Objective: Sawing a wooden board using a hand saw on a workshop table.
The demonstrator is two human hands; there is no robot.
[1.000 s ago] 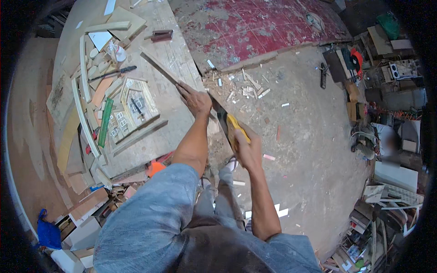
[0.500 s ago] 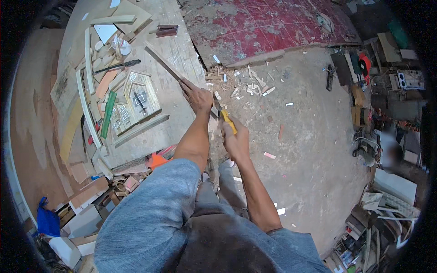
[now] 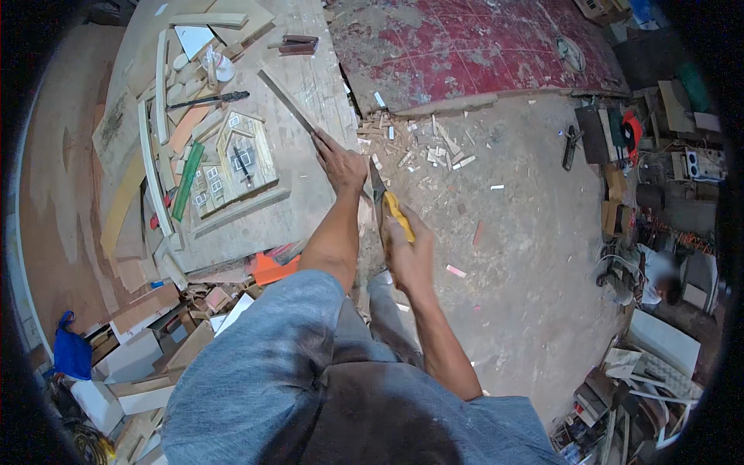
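My left hand (image 3: 343,167) is closed over a long, thin wooden strip (image 3: 283,97), pressing it down at the right edge of the wooden worktable (image 3: 310,81). Just right of that hand is a handsaw (image 3: 401,215) with a yellow handle, gripped by my right hand (image 3: 411,252). Its metal blade points up toward the strip's near end beside my left hand; the exact contact point is hidden. Left of the strip lies a small wooden house model (image 3: 252,159) with white-framed windows and a dark slim tool (image 3: 241,161) on top.
A green piece (image 3: 188,182), a dark bar-like tool (image 3: 209,100) and curved wooden strips (image 3: 147,159) crowd the table's left. Wood offcuts (image 3: 446,147) litter the floor beyond its right edge. A red, worn panel (image 3: 465,54) lies at the back. Boards and clutter line the right.
My right hand has drawn the saw slightly back toward me, baring more blade. My left hand stays on the strip. The whole view has shifted a little.
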